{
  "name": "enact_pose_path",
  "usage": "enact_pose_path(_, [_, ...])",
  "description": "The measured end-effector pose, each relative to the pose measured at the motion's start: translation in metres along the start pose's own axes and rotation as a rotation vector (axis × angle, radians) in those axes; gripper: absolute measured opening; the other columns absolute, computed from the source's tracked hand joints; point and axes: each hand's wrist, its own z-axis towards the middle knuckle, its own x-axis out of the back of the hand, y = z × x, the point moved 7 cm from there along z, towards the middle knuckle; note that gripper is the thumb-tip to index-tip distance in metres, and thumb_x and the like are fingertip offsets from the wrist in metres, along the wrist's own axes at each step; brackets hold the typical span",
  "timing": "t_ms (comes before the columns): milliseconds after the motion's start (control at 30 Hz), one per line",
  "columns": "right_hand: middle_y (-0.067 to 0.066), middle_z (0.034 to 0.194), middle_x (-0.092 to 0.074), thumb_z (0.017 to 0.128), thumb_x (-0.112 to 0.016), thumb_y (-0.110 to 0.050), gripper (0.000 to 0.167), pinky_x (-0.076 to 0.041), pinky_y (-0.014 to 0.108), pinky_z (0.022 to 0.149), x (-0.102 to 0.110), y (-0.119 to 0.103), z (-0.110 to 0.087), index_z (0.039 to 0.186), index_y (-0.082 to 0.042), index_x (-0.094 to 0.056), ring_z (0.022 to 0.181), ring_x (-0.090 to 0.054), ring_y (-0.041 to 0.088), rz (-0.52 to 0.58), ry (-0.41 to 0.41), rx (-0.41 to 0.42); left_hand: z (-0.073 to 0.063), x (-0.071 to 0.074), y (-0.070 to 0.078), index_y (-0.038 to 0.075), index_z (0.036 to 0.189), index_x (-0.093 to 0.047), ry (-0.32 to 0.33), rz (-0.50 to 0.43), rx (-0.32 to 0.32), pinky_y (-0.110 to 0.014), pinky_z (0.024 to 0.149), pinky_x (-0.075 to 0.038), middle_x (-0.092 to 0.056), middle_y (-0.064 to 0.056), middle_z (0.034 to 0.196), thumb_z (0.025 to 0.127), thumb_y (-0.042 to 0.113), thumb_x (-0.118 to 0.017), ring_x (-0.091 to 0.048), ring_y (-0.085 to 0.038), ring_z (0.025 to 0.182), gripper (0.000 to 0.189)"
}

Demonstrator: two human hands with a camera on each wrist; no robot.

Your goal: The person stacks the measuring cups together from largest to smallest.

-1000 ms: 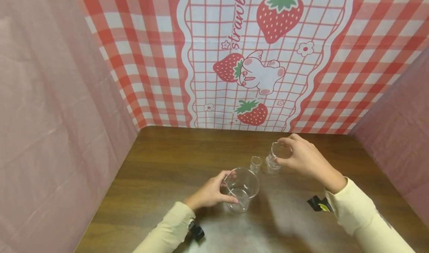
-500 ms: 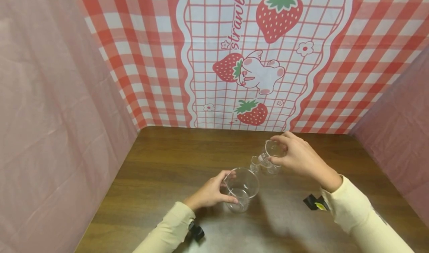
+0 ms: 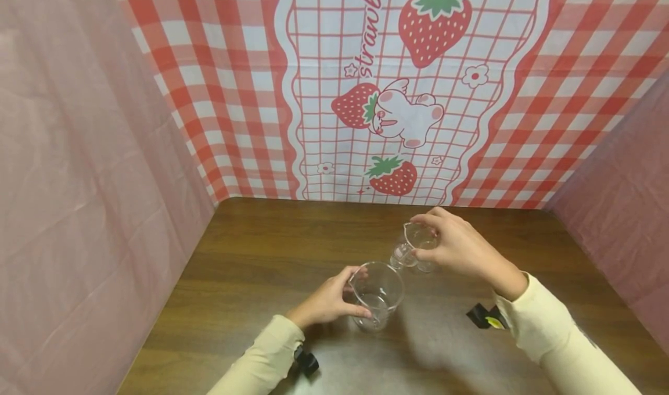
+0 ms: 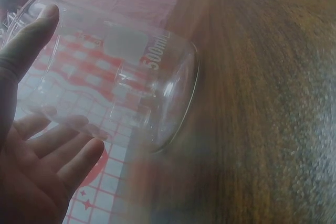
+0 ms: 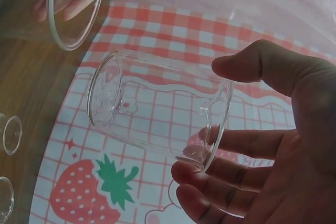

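Note:
A large clear glass beaker (image 3: pixel 384 287) stands upright on the table near its middle, and my left hand (image 3: pixel 326 303) grips its side between thumb and fingers. White lettering on its wall reads 500 ml in the left wrist view. My right hand (image 3: pixel 462 248) pinches a smaller clear beaker (image 5: pixel 157 106) at its rim, thumb on one side and fingers on the other. That beaker is off the table, just behind and right of the large one. Below it are two little glass vessels, one (image 3: pixel 395 262) partly seen through its base, the other (image 3: pixel 425 266) partly covered by it.
The brown wooden table (image 3: pixel 251 279) ends at a red checked strawberry cloth (image 3: pixel 245 122) hanging behind. Pink cloths (image 3: pixel 94 180) hang on both sides. A black wrist device (image 3: pixel 306 361) sits under the left cuff and another (image 3: pixel 478 315) by the right cuff.
My right hand has moved left with the smaller beaker, from over the right little vessel toward the left one. The left hand and large beaker have stayed in place.

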Motion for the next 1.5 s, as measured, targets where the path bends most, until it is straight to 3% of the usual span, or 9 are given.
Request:
enact_pose_path(733, [0.004, 0.102, -0.064, 0.071, -0.083, -0.021, 0.052, -0.05, 0.025, 0.065, -0.01, -0.022, 0.001, 0.118, -0.005, -0.066, 0.077, -0.057, 0.01, 0.033, -0.05, 0.091, 0.001, 0.0, -0.004, 0.005, 0.135, -0.044, -0.003, -0.004, 0.005, -0.034, 0.106, -0.049, -0.054, -0.015, 0.142, 0.073, 0.022, -0.086, -0.054, -0.027, 0.129, 0.077])
enact_pose_path(1033, [0.004, 0.103, -0.064, 0.071, -0.082, -0.02, 0.052, -0.053, 0.024, 0.067, -0.017, -0.029, 0.002, 0.118, -0.005, -0.066, 0.079, -0.06, 0.009, 0.034, -0.061, 0.15, 0.001, 0.0, -0.004, 0.006, 0.135, -0.045, -0.001, 0.031, 0.015, -0.034, 0.106, -0.049, -0.056, -0.013, 0.14, 0.073, 0.025, -0.086, -0.055, -0.026, 0.128, 0.077])
enact_pose_path(1500, [0.005, 0.103, -0.062, 0.069, -0.081, -0.018, 0.052, -0.052, 0.023, 0.064, -0.033, -0.035, 0.002, 0.117, -0.005, -0.067, 0.078, -0.058, 0.009, 0.051, -0.114, 0.176, 0.0, 0.001, -0.005, 0.007, 0.137, -0.044, 0.001, 0.033, 0.032, -0.035, 0.106, -0.049, -0.055, -0.012, 0.141, 0.073, 0.026, -0.086, -0.057, -0.027, 0.126, 0.079])
